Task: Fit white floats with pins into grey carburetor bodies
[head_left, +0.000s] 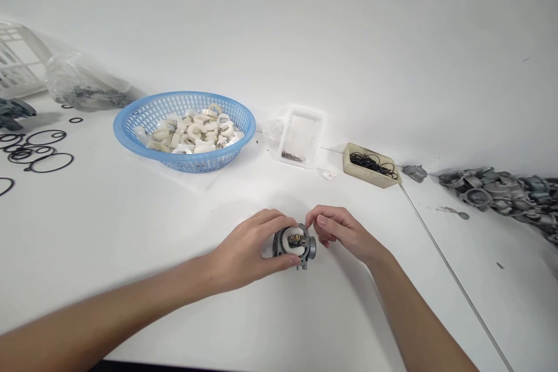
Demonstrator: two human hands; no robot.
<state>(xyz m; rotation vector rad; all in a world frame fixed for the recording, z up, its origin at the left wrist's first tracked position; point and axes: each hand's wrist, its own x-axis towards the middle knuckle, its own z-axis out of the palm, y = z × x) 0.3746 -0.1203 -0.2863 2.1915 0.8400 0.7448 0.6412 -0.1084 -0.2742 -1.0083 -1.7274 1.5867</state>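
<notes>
A grey metal carburetor body [311, 248] sits on the white table in front of me. A white C-shaped float [286, 240] lies in its open face, with small brass parts showing in the middle. My left hand [255, 247] grips the carburetor from the left, fingers over the far side and thumb along the near side. At the upper right edge of the body, my right hand [342, 229] has its fingers curled and thumb and index close together. Whatever may be between those fingertips is hidden or too small to make out.
A blue basket [185, 160] of white floats stands behind, left of a white tray [285, 133] with small pins. Farther right are a cream box [366, 174] of black rings, a thin rod [453, 273] and piled metal bowls [501, 192]. Black O-rings [52, 163] lie left.
</notes>
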